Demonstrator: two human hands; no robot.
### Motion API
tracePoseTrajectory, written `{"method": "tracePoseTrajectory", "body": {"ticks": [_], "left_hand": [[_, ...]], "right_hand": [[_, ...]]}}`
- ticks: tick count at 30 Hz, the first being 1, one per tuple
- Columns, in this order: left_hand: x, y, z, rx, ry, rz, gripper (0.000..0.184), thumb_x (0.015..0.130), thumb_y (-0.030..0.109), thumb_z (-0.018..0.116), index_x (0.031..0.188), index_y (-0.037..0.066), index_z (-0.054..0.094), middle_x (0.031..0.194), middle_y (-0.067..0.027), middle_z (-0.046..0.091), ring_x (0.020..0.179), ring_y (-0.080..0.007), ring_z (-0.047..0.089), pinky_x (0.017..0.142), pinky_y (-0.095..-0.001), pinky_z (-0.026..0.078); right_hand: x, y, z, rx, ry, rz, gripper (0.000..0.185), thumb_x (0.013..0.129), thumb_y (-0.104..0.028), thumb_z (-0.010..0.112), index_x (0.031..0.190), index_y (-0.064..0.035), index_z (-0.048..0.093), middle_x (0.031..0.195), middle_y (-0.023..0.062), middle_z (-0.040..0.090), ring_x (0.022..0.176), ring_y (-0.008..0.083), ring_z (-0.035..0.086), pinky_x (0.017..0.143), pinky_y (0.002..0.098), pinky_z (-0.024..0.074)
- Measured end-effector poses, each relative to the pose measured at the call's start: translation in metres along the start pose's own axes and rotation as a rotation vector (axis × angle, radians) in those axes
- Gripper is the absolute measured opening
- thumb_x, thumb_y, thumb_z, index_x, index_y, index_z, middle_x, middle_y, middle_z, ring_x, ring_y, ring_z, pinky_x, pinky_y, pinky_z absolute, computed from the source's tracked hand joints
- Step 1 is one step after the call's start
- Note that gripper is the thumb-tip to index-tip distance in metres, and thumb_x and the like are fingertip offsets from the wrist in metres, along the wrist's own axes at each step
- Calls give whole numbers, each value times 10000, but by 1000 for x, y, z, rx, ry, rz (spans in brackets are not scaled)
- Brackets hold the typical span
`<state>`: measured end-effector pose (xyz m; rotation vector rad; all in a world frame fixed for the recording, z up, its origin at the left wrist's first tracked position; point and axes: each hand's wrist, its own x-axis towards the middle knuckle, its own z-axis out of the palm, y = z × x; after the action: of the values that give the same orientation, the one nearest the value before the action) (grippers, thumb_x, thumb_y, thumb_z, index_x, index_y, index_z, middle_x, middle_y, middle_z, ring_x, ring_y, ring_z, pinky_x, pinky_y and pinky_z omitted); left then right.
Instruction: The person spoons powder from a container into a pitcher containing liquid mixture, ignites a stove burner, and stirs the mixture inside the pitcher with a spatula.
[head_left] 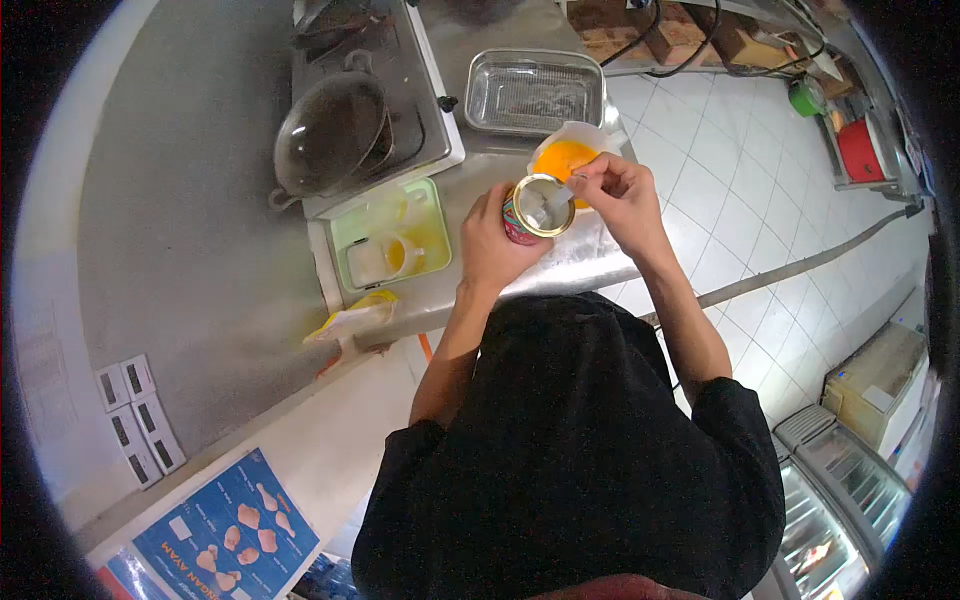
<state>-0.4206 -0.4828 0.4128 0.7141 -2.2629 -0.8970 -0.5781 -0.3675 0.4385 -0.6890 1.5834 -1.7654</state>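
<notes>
Metal, thin-walled by the look of it, the can (516, 229) sits upright or slightly tilted in my left hand (499, 243), whose fingers wrap around its patterned side. My right hand (620, 196) pinches a pale spoon (561, 197) between thumb and fingers, its lower end inside the can's open mouth. I judge the can stiff and fairly light, a bit slippery if wet; around the side is the best hold, since the bare rim could be sharp. The spoon looks light too, best held near its top. Inside the can lies something whitish, powder or paste, I cannot tell which. Just beyond my right hand, a white bowl (612, 143) holds orange liquid (563, 157). Farther out on the steel counter (425, 312) is a rectangular tray (535, 58), clear or silvery, with no food that I can make out. To my left, a pale green tray (437, 197) carries a cup (412, 259) with something yellow in it, and past that a dark pan (328, 130) rests on the stove (436, 75).
</notes>
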Motion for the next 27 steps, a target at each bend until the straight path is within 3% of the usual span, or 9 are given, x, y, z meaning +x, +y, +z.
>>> {"method": "tracePoseTrajectory", "body": {"ticks": [4, 8, 12, 13, 15, 16, 20, 24, 27], "left_hand": [[8, 1, 1, -25, -37, -57, 608, 585, 227, 867, 1107, 60, 605, 994, -177, 690, 936, -374, 678, 803, -438, 544], [11, -9, 6, -54, -9, -78, 646, 568, 240, 859, 1109, 26, 577, 993, -217, 677, 942, -408, 663, 808, -461, 538], [7, -26, 7, -35, 12, -135, 657, 581, 248, 862, 1123, 16, 573, 999, -228, 676, 939, -410, 664, 806, -462, 541], [7, -25, 6, -45, 9, -140, 654, 583, 250, 864, 1119, 15, 572, 998, -229, 677, 939, -410, 665, 806, -462, 542], [8, -19, -1, -61, 3, -152, 648, 588, 255, 867, 1110, 14, 569, 996, -229, 678, 937, -410, 666, 807, -461, 543], [6, -20, -2, -53, -5, -149, 642, 588, 254, 867, 1104, 16, 569, 994, -228, 679, 939, -408, 666, 806, -461, 544], [2, -24, 0, -55, -1, -160, 624, 586, 250, 867, 1084, 24, 567, 979, -219, 681, 935, -400, 668, 797, -465, 544], [-1, -22, 2, -74, -12, -165, 616, 581, 232, 865, 1080, 29, 567, 965, -212, 681, 925, -397, 666, 790, -471, 542], [1, -19, 0, -3, -30, -126, 620, 565, 211, 872, 1077, 36, 568, 981, -206, 674, 935, -403, 657, 796, -469, 536]], "right_hand": [[9, -3, -15, 77, 73, 47, 113, 914, -88, 665, 951, 18, 652, 762, -2, 608, 639, 58, 491, 618, 222, 407], [19, -6, -34, 328, 205, -57, 134, 868, -60, 694, 966, 29, 670, 803, 29, 661, 683, 60, 547, 640, 201, 421], [20, -1, -39, -94, 441, -329, 106, 888, -77, 713, 951, -1, 675, 849, 23, 671, 772, 72, 584, 699, 224, 467], [25, 25, -44, -172, 357, -555, 45, 887, 9, 678, 928, -10, 680, 859, 31, 680, 755, 108, 603, 685, 269, 487], [22, 38, -50, -681, 64, -718, 71, 850, 39, 694, 899, -11, 686, 870, 69, 697, 734, 140, 619, 693, 286, 496], [18, 46, -48, -729, 45, -679, 92, 828, 50, 699, 896, -11, 689, 865, 88, 693, 739, 154, 623, 699, 286, 493], [17, 49, -58, -554, 222, -535, 62, 857, 19, 710, 907, 20, 674, 873, 84, 691, 797, 125, 609, 709, 263, 478], [15, 33, -57, -169, 247, -433, 64, 909, -27, 683, 944, 19, 657, 902, 60, 684, 800, 89, 583, 704, 259, 477], [-1, -4, -32, 23, 133, -382, 44, 910, -13, 674, 936, 14, 651, 919, 55, 682, 840, 95, 592, 730, 277, 479]]}}
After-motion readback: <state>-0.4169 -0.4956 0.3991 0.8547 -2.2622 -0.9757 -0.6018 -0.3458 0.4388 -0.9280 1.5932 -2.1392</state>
